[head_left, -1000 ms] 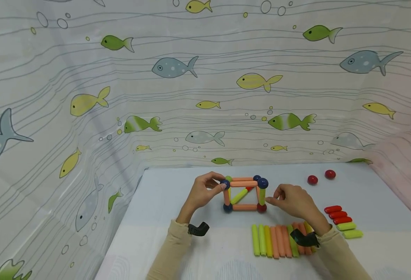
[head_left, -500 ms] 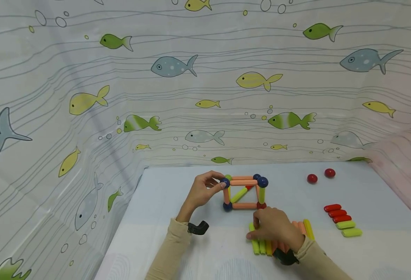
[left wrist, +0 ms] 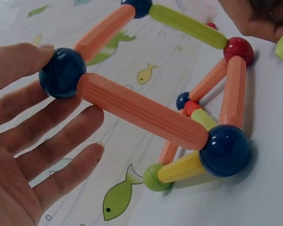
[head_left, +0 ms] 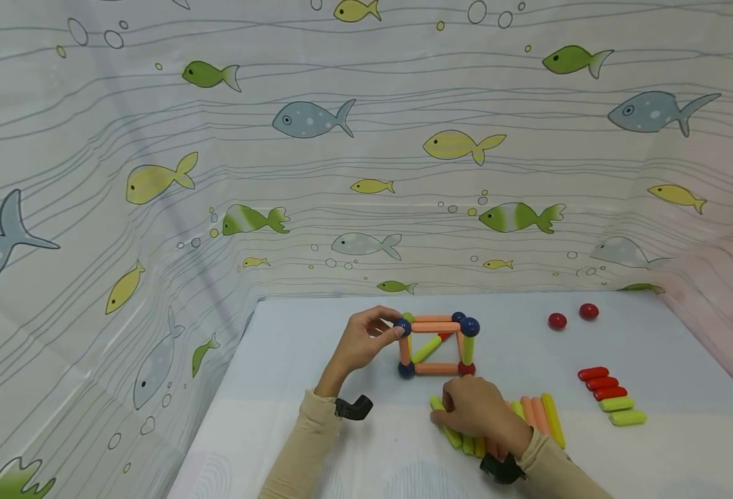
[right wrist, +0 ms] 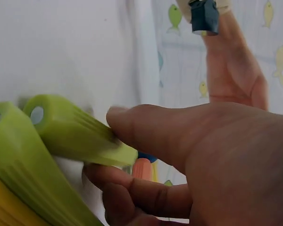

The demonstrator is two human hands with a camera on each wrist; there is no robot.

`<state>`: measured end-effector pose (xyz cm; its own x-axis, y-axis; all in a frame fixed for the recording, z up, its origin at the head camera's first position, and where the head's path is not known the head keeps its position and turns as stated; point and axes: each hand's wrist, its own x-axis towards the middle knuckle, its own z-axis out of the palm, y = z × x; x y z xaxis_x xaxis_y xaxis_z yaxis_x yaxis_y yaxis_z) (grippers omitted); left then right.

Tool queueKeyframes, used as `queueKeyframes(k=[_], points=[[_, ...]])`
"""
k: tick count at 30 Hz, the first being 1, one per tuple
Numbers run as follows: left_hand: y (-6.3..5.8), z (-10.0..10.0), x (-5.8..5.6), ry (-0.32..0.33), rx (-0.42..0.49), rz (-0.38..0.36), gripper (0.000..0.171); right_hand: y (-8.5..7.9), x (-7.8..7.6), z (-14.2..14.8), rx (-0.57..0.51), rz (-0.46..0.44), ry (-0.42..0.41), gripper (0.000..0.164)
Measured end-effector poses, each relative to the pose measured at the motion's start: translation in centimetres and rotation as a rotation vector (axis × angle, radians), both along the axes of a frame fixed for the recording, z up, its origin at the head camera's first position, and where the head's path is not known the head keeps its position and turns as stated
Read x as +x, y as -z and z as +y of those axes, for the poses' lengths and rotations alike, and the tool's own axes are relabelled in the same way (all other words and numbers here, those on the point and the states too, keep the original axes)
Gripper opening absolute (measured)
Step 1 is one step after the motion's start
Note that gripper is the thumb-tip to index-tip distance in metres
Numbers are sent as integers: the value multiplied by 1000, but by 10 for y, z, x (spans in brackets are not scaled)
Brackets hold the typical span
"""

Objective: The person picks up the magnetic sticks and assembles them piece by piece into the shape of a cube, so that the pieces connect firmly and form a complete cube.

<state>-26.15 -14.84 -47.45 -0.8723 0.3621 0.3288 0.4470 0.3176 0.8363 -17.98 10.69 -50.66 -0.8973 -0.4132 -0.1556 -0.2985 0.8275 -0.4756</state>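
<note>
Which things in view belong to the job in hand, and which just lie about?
In the job:
frame of rods and balls, held by left hand
long lime rod, held by right hand
probably row of long rods

Apparently idle:
two red balls
three short red rods
two short lime rods

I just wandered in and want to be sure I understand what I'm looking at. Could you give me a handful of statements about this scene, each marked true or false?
1. The left hand holds a dark blue ball at a corner of the stick frame. True.
2. The right hand pinches a red stick. False: it pinches a yellow-green stick.
3. Two red balls lie on the table, apart from the frame. True.
4. The stick in the right hand is joined to the frame. False: it is apart from it.
5. The short sticks at the far right are all red. False: there are three red sticks and two yellow-green ones.
</note>
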Motion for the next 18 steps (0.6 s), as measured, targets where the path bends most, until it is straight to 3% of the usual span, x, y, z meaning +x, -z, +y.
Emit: queueKeyframes(k=[4,9,14,18], points=[[0,0,1,0,-6,7,24,-5,-4,7,-45,-22,-11,37],[-1,0,1,-2,-7,10,23,-24,-18,38,-70,-56,11,33],[-1,1,1,4,-7,-2,24,-49,-39,105,-62,-89,41,21],[-1,1,1,1,-4,-2,24,-55,-52,171,-10,-37,170,27]])
